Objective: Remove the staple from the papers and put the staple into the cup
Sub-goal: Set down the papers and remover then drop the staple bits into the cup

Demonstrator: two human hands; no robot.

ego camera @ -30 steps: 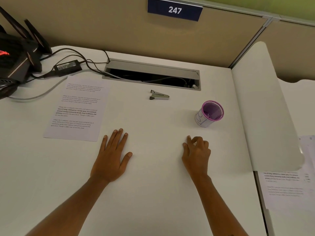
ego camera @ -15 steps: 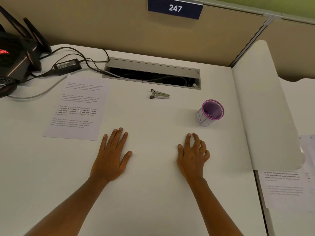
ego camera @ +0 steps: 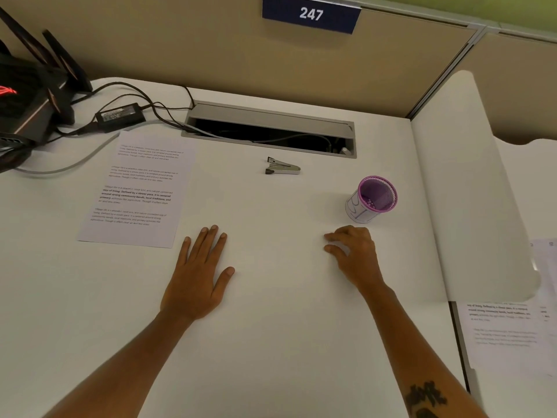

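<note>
The printed papers (ego camera: 138,188) lie flat on the white desk at the left; I cannot make out a staple on them. A metal staple remover (ego camera: 281,166) lies at the desk's middle back. The purple mesh cup (ego camera: 372,199) stands at the right. My left hand (ego camera: 197,276) rests flat on the desk, fingers straight, just right of the papers' near corner. My right hand (ego camera: 351,254) is below and left of the cup, its fingers loosely bent and pointing left, holding nothing.
An open cable slot (ego camera: 271,131) runs along the back of the desk (ego camera: 271,342). A black router (ego camera: 27,98), a power adapter (ego camera: 120,113) and cables sit at the back left. A white divider (ego camera: 470,188) bounds the right side, with more printed sheets (ego camera: 506,333) beyond it.
My right hand has shifted right toward the cup and turned, its fingers now pointing left. My left hand has stayed flat in place.
</note>
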